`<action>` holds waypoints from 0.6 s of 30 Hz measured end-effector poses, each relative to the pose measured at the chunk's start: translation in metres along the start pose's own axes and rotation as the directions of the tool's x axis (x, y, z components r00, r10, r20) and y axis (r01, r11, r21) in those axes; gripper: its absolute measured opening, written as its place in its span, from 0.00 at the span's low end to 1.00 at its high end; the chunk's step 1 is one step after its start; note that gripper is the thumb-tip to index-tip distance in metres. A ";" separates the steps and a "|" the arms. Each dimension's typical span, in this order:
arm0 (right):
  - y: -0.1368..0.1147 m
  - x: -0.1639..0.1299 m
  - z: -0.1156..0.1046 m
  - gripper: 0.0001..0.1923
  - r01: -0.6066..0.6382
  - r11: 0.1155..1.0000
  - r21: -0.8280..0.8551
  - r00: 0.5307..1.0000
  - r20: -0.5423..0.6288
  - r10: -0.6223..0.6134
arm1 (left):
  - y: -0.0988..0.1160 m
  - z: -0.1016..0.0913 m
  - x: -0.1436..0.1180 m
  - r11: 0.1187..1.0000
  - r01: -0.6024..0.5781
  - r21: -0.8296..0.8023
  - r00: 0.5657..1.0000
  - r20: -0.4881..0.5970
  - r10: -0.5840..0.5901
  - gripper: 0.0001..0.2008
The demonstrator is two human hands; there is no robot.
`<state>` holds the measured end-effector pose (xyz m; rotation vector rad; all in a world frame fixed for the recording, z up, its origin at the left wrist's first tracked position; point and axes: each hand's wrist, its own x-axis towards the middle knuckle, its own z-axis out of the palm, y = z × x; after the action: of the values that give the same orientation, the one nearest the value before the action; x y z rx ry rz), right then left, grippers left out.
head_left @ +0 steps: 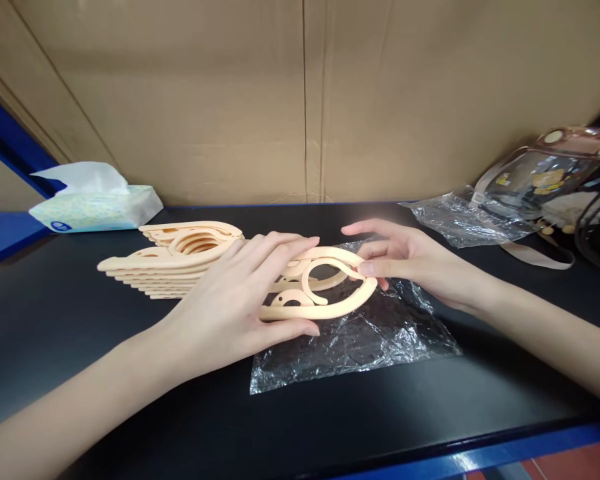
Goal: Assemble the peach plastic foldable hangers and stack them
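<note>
A cream plastic folding hanger [347, 308], folded with its hook curled inside, is held above a clear plastic bag [380, 343]. Around its two sides, from above, lies my left hand [250, 287], thumb on the near arm and fingers over the far one. At its right end, my right hand [400, 257] pinches it between thumb and fingers, index finger stretched out. Part of another hanger shows beneath it. Left of my hands, a stack of several matching folded hangers [150, 270] rests on the black table, partly hidden by my left hand.
At the back left stands a tissue box [100, 208]. Another crumpled clear bag [460, 217] lies at the back right, beside a transparent bottle [535, 180] with a strap [537, 257]. Cardboard [220, 107] walls off the back. Blue edging [480, 460] runs along the table's front.
</note>
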<state>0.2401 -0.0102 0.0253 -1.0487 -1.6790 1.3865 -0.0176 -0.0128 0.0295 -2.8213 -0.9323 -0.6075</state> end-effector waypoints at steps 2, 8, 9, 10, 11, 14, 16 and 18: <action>0.000 0.001 -0.002 0.29 -0.001 1.000 -0.013 1.000 -0.006 0.001 | -0.002 0.000 0.000 1.000 0.003 0.007 1.000 0.004 -0.003 0.35; 0.000 0.000 -0.007 0.27 0.040 0.992 -0.122 0.999 -0.006 -0.041 | -0.007 -0.001 0.000 0.996 -0.014 0.087 1.000 -0.008 0.014 0.33; 0.001 -0.001 -0.006 0.26 0.082 0.980 -0.178 0.996 -0.009 -0.085 | -0.006 0.000 0.000 0.995 -0.023 0.093 0.999 -0.021 0.025 0.33; 0.001 -0.002 -0.006 0.28 0.143 0.956 -0.254 0.989 -0.006 -0.149 | -0.005 0.000 0.000 0.995 -0.032 0.096 0.999 -0.033 0.036 0.33; 0.001 -0.004 -0.004 0.31 0.216 0.912 -0.348 0.974 0.010 -0.227 | -0.004 0.001 0.001 0.994 -0.040 0.101 0.998 -0.047 0.045 0.32; -0.001 -0.010 0.001 0.41 0.404 0.653 -0.641 0.899 0.146 -0.413 | 0.001 0.005 0.000 0.992 -0.045 0.121 0.996 -0.074 0.054 0.33; -0.004 -0.014 0.005 0.42 0.442 0.487 -0.753 0.870 0.228 -0.438 | 0.005 0.007 0.000 0.991 -0.042 0.126 0.995 -0.087 0.054 0.34; -0.007 -0.017 0.007 0.40 0.445 0.402 -0.800 0.860 0.257 -0.440 | 0.008 0.010 0.000 0.992 -0.044 0.117 0.994 -0.097 0.056 0.34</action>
<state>0.2400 -0.0286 0.0305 -0.9193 -2.4839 0.1239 -0.0098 -0.0170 0.0207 -2.6779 -0.8479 -0.6596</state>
